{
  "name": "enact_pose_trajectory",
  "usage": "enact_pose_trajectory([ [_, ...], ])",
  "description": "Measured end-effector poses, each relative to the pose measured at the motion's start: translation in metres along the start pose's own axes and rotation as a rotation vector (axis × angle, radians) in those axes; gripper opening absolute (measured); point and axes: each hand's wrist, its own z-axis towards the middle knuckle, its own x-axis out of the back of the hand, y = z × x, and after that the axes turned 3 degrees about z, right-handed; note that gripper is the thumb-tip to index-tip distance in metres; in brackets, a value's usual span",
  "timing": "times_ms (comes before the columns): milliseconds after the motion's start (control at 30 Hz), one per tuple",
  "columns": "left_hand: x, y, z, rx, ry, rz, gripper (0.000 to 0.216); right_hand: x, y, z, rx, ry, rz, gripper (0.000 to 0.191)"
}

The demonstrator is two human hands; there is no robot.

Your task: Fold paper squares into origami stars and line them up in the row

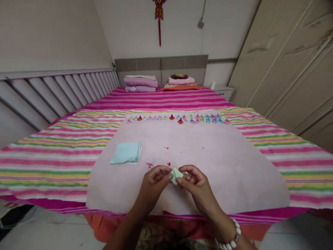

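Observation:
My left hand [155, 180] and my right hand [194, 182] meet over a pale pink sheet [213, 163] spread on the bed. Both pinch a small folded piece of light green paper [176, 174] between fingers and thumbs. A bead bracelet sits on my right wrist. To the left lies a stack of light blue paper squares [126, 152]. Far across the sheet runs a row of several small folded paper shapes [179, 118] in red, pink, green, blue and purple.
Tiny red paper scraps [149, 165] lie just beyond my hands. The bed carries a striped cover [65, 146]. Folded bedding and pillows [140, 83] sit by the headboard. A slatted rail runs on the left, a wardrobe [291, 69] on the right.

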Motion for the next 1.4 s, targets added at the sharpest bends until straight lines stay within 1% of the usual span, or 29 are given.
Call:
enact_pose_trajectory([
  [200, 0.003, 0.000, 0.000, 0.039, -0.047, -0.024, 0.017, 0.002, -0.004, 0.000, -0.019, -0.050, -0.026, 0.027],
  [333, 0.005, -0.002, -0.001, 0.078, -0.106, -0.045, 0.017, 0.000, -0.007, 0.000, -0.051, -0.044, -0.057, 0.025],
  [433, 0.003, -0.003, -0.002, 0.090, -0.128, -0.037, 0.016, -0.001, -0.007, 0.001, -0.058, -0.042, -0.044, 0.022],
  [667, -0.002, -0.005, -0.003, 0.081, -0.052, -0.041, 0.016, 0.000, -0.004, 0.002, -0.071, -0.054, 0.014, 0.011],
  [800, -0.003, -0.005, -0.004, 0.093, -0.038, -0.065, 0.013, -0.001, -0.005, 0.001, -0.060, -0.049, 0.056, 0.004],
  [1000, -0.002, -0.006, -0.006, 0.092, -0.048, -0.128, 0.006, -0.002, -0.004, 0.000, -0.017, -0.052, 0.122, 0.008],
  [1100, -0.002, -0.004, -0.006, 0.111, -0.056, -0.118, 0.009, 0.000, -0.003, 0.001, 0.003, -0.063, 0.089, 0.008],
  [1233, -0.004, -0.002, -0.006, 0.149, -0.037, -0.103, 0.014, 0.002, -0.002, 0.001, 0.023, -0.093, 0.048, 0.007],
  [1400, -0.006, -0.002, -0.007, 0.129, -0.015, -0.108, 0.016, 0.005, -0.003, -0.002, 0.037, -0.170, 0.046, 0.004],
])
